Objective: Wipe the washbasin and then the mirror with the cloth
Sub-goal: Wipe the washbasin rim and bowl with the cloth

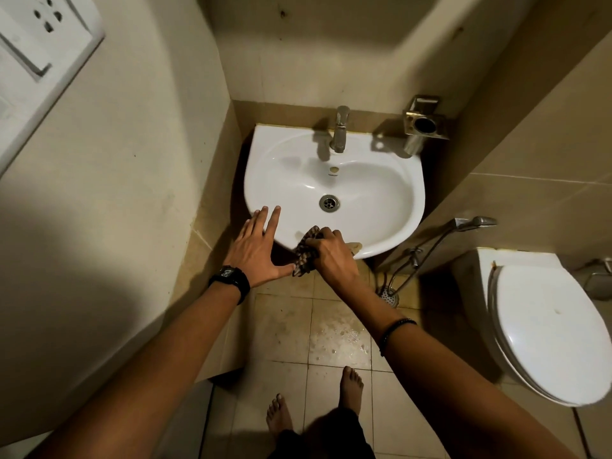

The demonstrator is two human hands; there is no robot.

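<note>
Right hand (331, 256) gripped checked cloth (306, 255), pressed on washbasin (390, 207) near rim, likely scrubbing there. Left hand (256, 250) spread flat on near-left rim, probably bracing. Mirror out of view; tap (340, 129) far.

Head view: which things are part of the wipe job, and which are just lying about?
Job: washbasin; cloth; right hand, gripping the cloth at the front rim; left hand, flat on the rim. Mirror not in view.

Lying about: tap; metal holder; toilet; sprayer; socket.
</note>
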